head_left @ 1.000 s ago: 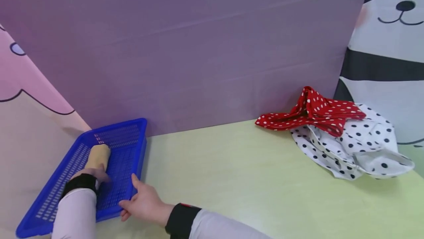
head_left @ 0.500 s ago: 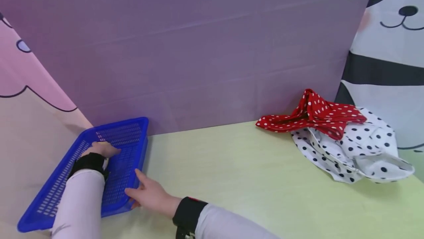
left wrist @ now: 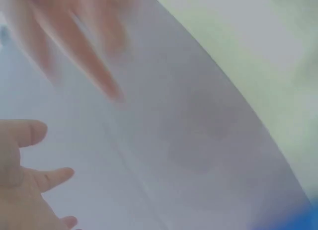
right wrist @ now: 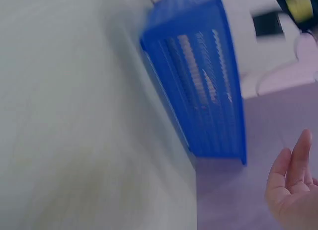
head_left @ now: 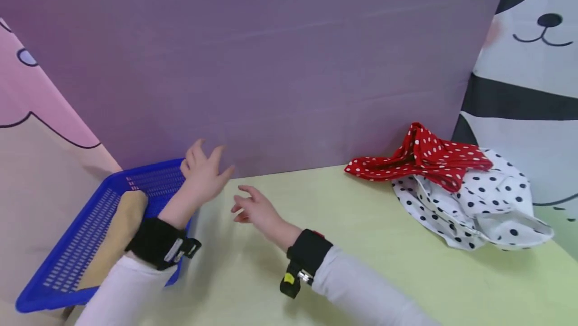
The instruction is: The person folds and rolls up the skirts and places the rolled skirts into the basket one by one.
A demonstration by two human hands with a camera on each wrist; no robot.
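With the tan item (head_left: 118, 230) in the blue basket (head_left: 97, 220), your left hand (head_left: 201, 174) and right hand (head_left: 256, 209), fingers spread and empty, probably need the polka-dot cloths (head_left: 456, 185) at the tabletop's far right corner.

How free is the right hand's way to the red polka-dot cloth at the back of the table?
Probably yes. The right hand is open and holds nothing, and only bare table lies between it and the red polka-dot cloth, which lies on top of the white dotted cloth, uncovered.
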